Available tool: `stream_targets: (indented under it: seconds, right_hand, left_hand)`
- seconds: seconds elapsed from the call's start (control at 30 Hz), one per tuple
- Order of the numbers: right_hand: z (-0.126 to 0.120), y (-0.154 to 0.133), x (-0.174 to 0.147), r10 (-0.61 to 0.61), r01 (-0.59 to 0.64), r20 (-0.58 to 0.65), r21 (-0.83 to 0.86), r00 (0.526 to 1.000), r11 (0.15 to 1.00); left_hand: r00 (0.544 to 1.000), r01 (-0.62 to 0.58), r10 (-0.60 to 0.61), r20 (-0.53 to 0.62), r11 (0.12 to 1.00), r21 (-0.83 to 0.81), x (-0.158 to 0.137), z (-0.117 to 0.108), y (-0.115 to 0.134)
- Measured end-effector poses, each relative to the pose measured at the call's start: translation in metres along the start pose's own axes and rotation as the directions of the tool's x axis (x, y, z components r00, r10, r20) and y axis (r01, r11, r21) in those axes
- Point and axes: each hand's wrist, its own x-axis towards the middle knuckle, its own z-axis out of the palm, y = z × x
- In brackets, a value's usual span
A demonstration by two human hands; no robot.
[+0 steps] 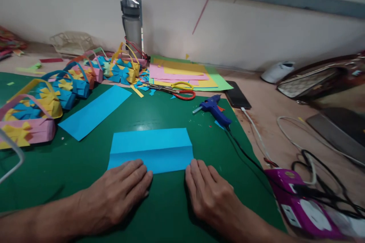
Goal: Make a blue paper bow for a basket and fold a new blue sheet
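Note:
A blue paper strip (pixel 151 140) with a lengthwise crease lies on the green mat (pixel 159 212) in front of me. My left hand (pixel 125 190) lies over its near left edge, fingers stretched out and flat. At the near right corner, my right hand (pixel 211 190) touches the paper with its fingertips, fingers extended side by side. Both thumbs are hidden. Beyond my left hand is a second blue strip (pixel 95 112), flat and untouched. To the far right of the creased strip, a blue glue gun (pixel 215 109) lies on its side.
Several small paper baskets (pixel 49 98) line the left. Scissors (pixel 182 91) and stacked coloured sheets (pixel 182 74) lie at the back, near a bottle (pixel 132 26). A phone (pixel 238 95), a purple power strip (pixel 302 201) and tangled cables occupy the right side.

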Motion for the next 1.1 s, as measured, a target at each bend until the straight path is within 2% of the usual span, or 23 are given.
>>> stream_targets:
  seconds: [0.2, 0.43, 0.53, 0.7, 0.8, 0.87, 0.93, 1.0, 1.03, 1.07, 1.1]
  right_hand:
    - [-0.012, -0.004, 0.004, 0.016, -0.015, -0.055, 0.023, 0.998, 1.000]
    - [0.000, 0.005, 0.004, 0.056, -0.047, 0.080, -0.112, 0.995, 0.993]
    - [0.003, 0.007, 0.007, 0.047, -0.034, 0.092, -0.137, 0.995, 0.990]
    - [-0.006, 0.005, 0.009, 0.077, -0.083, -0.061, -0.102, 0.995, 0.991]
    - [-0.019, 0.007, 0.010, 0.082, -0.091, -0.147, -0.052, 0.986, 0.995]
    - [-0.029, 0.010, 0.009, 0.070, -0.068, -0.215, 0.015, 0.974, 0.998]
    - [-0.035, 0.013, 0.007, 0.044, -0.007, -0.304, 0.123, 0.952, 0.992]
    - [-0.034, 0.015, 0.005, 0.041, 0.062, -0.433, 0.221, 0.900, 0.973]
    - [-0.032, 0.015, 0.004, 0.056, 0.083, -0.500, 0.252, 0.864, 0.964]
    - [-0.028, 0.014, 0.003, 0.084, 0.091, -0.561, 0.276, 0.824, 0.957]
    - [-0.023, 0.014, 0.003, 0.120, 0.083, -0.593, 0.303, 0.796, 0.949]
  left_hand:
    - [0.999, 0.042, -0.039, -0.026, 0.993, 0.107, 0.005, 0.009, -0.004]
    - [0.998, 0.054, -0.057, 0.024, 0.989, 0.137, 0.009, 0.014, -0.007]
    - [0.998, 0.044, -0.048, 0.027, 0.990, 0.134, 0.013, 0.015, -0.009]
    - [0.998, 0.057, -0.051, -0.034, 0.975, 0.213, 0.017, 0.013, -0.005]
    - [1.000, 0.009, -0.002, -0.030, 0.965, 0.262, 0.017, 0.007, -0.007]
    - [0.993, 0.049, -0.028, -0.116, 0.981, 0.190, 0.019, -0.001, -0.013]
    - [0.950, 0.196, -0.189, -0.250, 0.981, 0.002, 0.023, -0.012, -0.021]
    - [0.834, 0.402, -0.462, -0.301, 0.883, -0.240, 0.028, -0.025, -0.029]
    - [0.737, 0.503, -0.618, -0.273, 0.772, -0.389, 0.030, -0.030, -0.033]
    - [0.614, 0.566, -0.766, -0.190, 0.596, -0.570, 0.033, -0.034, -0.035]
    - [0.489, 0.568, -0.871, -0.051, 0.362, -0.739, 0.035, -0.036, -0.036]
